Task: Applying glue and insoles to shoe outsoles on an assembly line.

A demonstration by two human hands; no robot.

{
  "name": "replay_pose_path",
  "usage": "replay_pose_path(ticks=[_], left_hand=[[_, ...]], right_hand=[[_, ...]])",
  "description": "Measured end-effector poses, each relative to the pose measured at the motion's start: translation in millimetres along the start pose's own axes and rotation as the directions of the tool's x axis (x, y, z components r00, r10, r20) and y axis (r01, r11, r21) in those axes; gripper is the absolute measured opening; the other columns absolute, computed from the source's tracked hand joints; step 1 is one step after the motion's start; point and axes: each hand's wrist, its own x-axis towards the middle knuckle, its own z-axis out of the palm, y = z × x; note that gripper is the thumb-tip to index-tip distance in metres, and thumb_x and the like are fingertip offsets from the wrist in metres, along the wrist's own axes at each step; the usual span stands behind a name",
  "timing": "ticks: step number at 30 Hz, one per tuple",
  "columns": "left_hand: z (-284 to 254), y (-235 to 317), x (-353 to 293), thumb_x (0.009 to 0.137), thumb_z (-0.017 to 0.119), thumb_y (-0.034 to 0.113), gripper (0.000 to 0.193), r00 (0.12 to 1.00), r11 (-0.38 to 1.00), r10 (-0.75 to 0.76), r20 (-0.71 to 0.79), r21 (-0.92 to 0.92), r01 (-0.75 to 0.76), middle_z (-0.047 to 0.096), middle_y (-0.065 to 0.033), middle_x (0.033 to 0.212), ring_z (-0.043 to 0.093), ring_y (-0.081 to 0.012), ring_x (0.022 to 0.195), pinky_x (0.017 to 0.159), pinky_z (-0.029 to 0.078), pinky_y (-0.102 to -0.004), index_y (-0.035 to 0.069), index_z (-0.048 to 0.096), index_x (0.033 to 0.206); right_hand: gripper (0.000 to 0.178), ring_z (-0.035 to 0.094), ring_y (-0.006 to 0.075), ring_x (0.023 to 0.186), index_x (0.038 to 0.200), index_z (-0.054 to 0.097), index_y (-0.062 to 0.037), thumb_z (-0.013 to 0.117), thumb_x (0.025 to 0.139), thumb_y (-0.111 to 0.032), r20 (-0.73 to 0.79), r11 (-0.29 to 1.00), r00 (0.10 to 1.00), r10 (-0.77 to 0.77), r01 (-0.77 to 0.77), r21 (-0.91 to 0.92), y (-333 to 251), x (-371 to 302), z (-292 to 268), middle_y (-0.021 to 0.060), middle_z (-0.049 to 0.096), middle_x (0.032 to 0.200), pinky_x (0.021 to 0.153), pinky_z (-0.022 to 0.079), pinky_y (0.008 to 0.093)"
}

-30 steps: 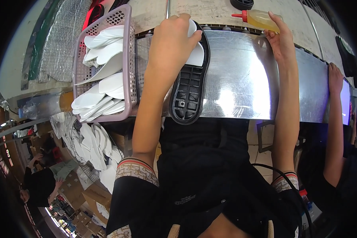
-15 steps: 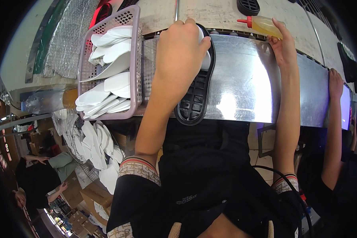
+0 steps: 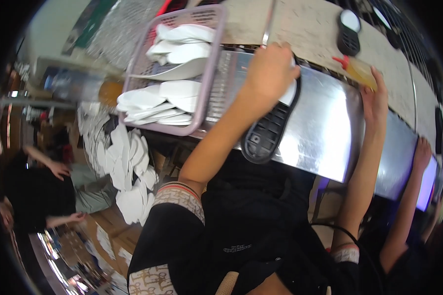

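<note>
A black shoe sole (image 3: pixel 264 137) with a gridded hollow lies tilted on the shiny metal plate, its near end at the plate's front edge. A white pad (image 3: pixel 290 93) sits in its far part. My left hand (image 3: pixel 272 73) is closed over the sole's far end, thumb against the pad; the fingertips are partly hidden. Farther right, my right hand (image 3: pixel 375 101) is closed round a squeeze bottle (image 3: pixel 361 73) of yellow liquid with a red nozzle, held over the plate's far edge with the nozzle pointing left.
A pale purple basket (image 3: pixel 210 73) of white pads stands left of the sole. More white pads (image 3: pixel 128 162) hang below it. Another sole (image 3: pixel 348 42) with a white pad rides on the belt (image 3: pixel 305 24) beyond the plate. A co-worker's arm (image 3: pixel 412 191) reaches in at right.
The view has turned, so basket, sole and hands appear farther right and tilted. The sole on the belt now shows its white pad. Both hands keep their holds.
</note>
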Motion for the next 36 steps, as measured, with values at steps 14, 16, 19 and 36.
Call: replay_pose_path(ticks=[14,16,19,36], left_hand=[[29,4,-40,0.080,0.067,0.040,0.071,0.992,0.986,0.125,0.020,0.112,-0.126,0.045,-0.0200,0.127,0.042,-0.0305,0.117,0.088,0.037,-0.0410,-0.005,0.045,0.130],[31,3,-41,0.082,0.064,0.040,0.070,0.993,0.989,0.113,0.046,0.096,-0.117,0.043,-0.0212,0.132,0.040,-0.0316,0.122,0.092,0.036,-0.0440,-0.006,0.044,0.131],[28,2,-42,0.086,0.061,0.038,0.068,0.991,0.991,0.102,0.082,0.080,-0.109,0.039,-0.0207,0.138,0.035,-0.0330,0.129,0.102,0.030,-0.0516,-0.006,0.042,0.134],[-12,-19,-28,0.071,0.075,0.026,0.077,0.869,0.987,0.140,0.475,-0.138,-0.084,0.026,-0.0112,0.153,0.023,-0.0351,0.140,0.107,0.025,-0.0603,0.013,0.042,0.139]], right_hand=[[0.037,0.055,0.0073,0.091,0.117,0.060,-0.0109,0.064,0.089,-0.035,0.007,0.999,0.999,0.041,-0.041,0.031,1,10,-57,0.0000,0.060,0.109,0.074,0.042,0.0199],[0.036,0.055,0.0068,0.088,0.114,0.060,-0.0101,0.065,0.089,-0.035,-0.024,1.000,1.000,0.009,-0.008,0.029,-3,8,-47,0.0002,0.061,0.105,0.073,0.042,0.0197],[0.035,0.055,0.0065,0.089,0.111,0.060,-0.0091,0.065,0.088,-0.036,-0.006,0.999,0.999,0.051,-0.052,-0.007,-1,14,-51,0.0009,0.060,0.104,0.073,0.042,0.0196],[0.039,0.052,0.0062,0.081,0.113,0.058,-0.0075,0.065,0.088,-0.036,-0.054,1.000,0.999,-0.005,0.006,0.021,7,22,-63,0.0025,0.059,0.105,0.070,0.041,0.0199]])
